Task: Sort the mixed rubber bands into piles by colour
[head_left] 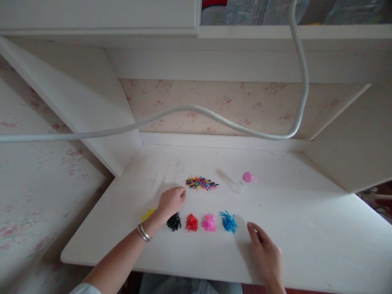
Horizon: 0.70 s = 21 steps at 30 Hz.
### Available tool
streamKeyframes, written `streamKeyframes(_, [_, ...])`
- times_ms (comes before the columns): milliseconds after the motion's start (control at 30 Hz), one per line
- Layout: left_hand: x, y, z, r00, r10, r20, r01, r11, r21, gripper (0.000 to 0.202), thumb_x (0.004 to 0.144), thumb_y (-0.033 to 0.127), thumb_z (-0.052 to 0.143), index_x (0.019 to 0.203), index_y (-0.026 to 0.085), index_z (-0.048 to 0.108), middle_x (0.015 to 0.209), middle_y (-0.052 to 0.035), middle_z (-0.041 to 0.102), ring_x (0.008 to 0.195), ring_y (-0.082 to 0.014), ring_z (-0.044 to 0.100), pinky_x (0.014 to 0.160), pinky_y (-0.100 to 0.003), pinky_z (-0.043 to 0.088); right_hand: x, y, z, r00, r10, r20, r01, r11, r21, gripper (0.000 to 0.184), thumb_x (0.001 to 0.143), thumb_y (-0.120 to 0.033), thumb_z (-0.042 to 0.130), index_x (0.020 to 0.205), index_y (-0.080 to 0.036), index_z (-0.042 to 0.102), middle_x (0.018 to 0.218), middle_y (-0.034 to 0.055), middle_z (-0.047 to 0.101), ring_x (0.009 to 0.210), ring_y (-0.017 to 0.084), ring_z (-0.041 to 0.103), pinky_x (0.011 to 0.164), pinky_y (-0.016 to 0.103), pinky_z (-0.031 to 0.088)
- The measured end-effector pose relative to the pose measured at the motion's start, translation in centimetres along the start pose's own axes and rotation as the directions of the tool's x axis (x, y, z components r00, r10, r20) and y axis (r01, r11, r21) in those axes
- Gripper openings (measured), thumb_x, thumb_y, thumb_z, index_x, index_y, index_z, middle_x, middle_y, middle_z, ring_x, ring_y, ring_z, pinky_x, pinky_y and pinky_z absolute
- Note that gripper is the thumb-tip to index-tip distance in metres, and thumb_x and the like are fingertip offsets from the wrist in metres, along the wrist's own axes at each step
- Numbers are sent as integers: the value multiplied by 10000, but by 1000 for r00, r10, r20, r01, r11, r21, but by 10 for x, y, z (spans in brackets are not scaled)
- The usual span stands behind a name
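My left hand, a silver bangle on its wrist, is curled closed just left of a mixed pile of small coloured rubber bands. Whatever its fingers may hold is too small to make out. Beneath that wrist and hand lie yellow rubber bands, partly covered, and black rubber bands. To their right are red rubber bands, pink rubber bands and blue rubber bands. My right hand hovers right of the blue pile, thumb and forefinger pinched together; nothing can be made out between them.
A clear plastic piece and a crumpled pink item lie farther back on the white desk. A white cable crosses the view above the desktop. Side panels and an overhead shelf enclose the back.
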<state>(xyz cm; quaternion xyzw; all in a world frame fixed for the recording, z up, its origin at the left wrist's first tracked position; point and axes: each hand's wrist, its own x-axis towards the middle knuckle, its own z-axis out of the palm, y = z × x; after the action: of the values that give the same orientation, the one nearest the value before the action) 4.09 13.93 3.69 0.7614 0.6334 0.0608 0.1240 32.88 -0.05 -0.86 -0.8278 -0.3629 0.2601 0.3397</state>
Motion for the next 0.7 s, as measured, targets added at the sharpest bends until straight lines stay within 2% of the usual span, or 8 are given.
streamKeyframes(100, [18,4,8,1000,-8,-4,8,1000,1,309,905,371,362,985,263,640,962,-42,684,880,-168,617,742,-261,406,1,1,1,1000,2,8,-2,1000,2,563,722,-655,479,1019,-224,685,878,35,704,819,214,619,682,245,426])
streamKeyframes(233, [29,9,14,1000,-11,0,11,1000,-5,325,908,368,360,1028,235,631,996,-64,672,894,-176,614,753,-269,413,2,0,0,1000,-5,17,5,1000,7,565,719,-658,476,1001,-219,692,801,32,701,768,209,619,649,243,428])
streamKeyframes(367, [32,13,16,1000,-5,-6,5,1000,-18,319,906,360,370,1053,229,621,1022,-75,662,922,-182,610,770,-277,418,2,-3,0,1000,-20,22,20,1000,3,559,718,-656,472,989,-221,696,756,26,697,718,200,615,614,238,427])
streamKeyframes(500, [33,14,14,1000,-8,-18,7,999,-32,291,899,335,395,1007,223,641,987,-73,670,915,-178,617,758,-266,426,5,3,2,1000,-16,12,16,999,30,556,697,-661,486,973,-230,703,798,23,706,728,196,621,620,229,437])
streamKeyframes(700, [32,3,10,999,-8,-52,5,998,-66,279,905,324,388,1020,233,626,1037,-57,656,924,-166,613,764,-257,424,9,10,4,1000,1,13,-1,999,32,557,700,-664,482,999,-242,692,887,27,709,790,202,632,670,233,446])
